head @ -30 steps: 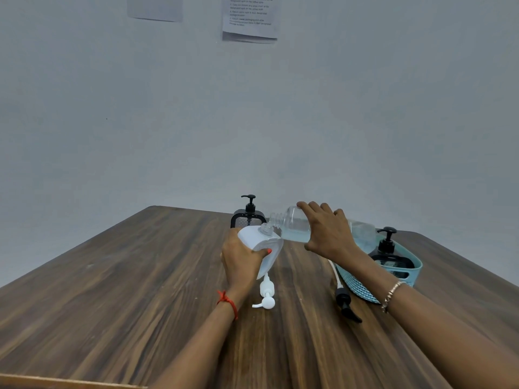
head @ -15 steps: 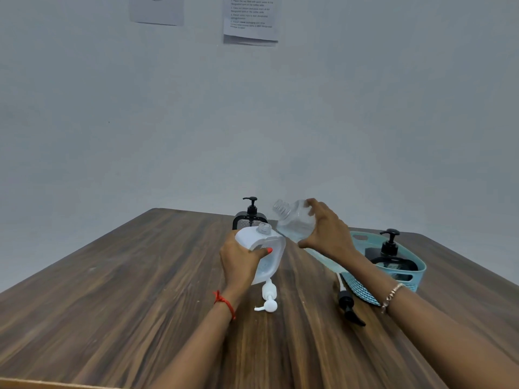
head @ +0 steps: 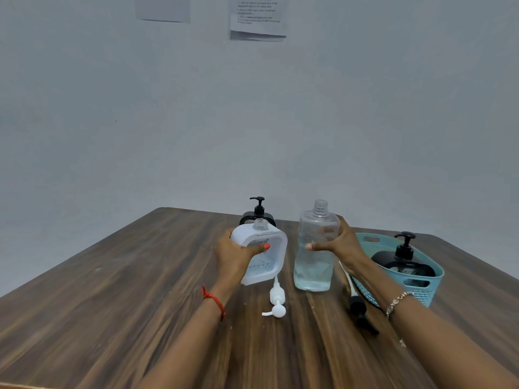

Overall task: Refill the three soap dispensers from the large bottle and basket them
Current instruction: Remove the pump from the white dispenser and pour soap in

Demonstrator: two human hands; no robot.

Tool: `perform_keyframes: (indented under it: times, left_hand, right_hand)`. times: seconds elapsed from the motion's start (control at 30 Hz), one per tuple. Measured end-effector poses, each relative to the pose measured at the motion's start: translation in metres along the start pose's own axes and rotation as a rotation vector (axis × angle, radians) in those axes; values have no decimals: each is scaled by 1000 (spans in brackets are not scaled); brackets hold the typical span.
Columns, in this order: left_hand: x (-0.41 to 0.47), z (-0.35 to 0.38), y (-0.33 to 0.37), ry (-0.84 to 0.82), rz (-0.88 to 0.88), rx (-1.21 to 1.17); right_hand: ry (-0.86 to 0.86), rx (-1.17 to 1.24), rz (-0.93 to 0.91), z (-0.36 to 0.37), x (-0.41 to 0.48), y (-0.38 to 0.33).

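The bottle (head: 314, 248) stands upright right of centre on the surface (head: 112, 304). Its threaded neck is uncapped and clear liquid fills roughly its lower half. The right hand (head: 341, 245) grips it from the right side, thumb across the front and fingers curled round the back. I cannot tell whether its base bears on the wood or hangs just over it.

Just left of it, the left hand (head: 236, 255) holds the white dispenser (head: 264, 254), with its thumb laid over the clear front window. This dispenser is tilted, its open neck leaning away and to the left. It has no pump fitted, and a low line of liquid with bubbles shows through the window.

The basket (head: 421, 287), blue-green with perforated walls and slot handles, sits at the right. One black dispenser (head: 404, 256) stands inside it with its pump on.

A far dispenser (head: 257, 213), also black and pump-topped, stands behind the white one, which hides most of it.

The white pump (head: 276, 300) lies on the wood just below the white dispenser, with its tube pointing up toward it. The black pump (head: 359, 310) lies beside the basket, and its pale tube runs under the right wrist. The right forearm crosses in front of the basket's near-left wall.

A red thread (head: 214, 300) circles the left wrist and a bracelet (head: 397, 300) the right. Two papers (head: 258, 18) hang on the grey wall.
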State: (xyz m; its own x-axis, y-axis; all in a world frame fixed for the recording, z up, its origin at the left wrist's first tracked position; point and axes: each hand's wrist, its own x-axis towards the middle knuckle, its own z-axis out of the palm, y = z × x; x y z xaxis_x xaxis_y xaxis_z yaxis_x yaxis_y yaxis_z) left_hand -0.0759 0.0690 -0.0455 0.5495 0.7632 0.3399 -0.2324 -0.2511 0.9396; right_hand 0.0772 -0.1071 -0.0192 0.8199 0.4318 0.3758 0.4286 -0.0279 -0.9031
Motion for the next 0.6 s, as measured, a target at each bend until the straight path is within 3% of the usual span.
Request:
perform_keyframes:
  times: [0.37, 0.43, 0.5, 0.57, 0.6]
  left_hand:
    - [15, -3, -7, -45, -18, -35]
    - [18, -5, -7, -50, -29, -51]
    - [19, -7, -6, -55, -36, -69]
    - [21, -9, -6, -55, -34, -76]
    - [23, -10, -7, -53, -35, -78]
  right_hand:
    - [-100, -79, 7, -6, 8, 5]
    - [88, -167, -148, -3, 1, -6]
    - [277, -262, -479, 4, -14, -18]
    - [228, -409, -746, 15, -28, -25]
    - [96, -519, -817, 21, -34, -24]
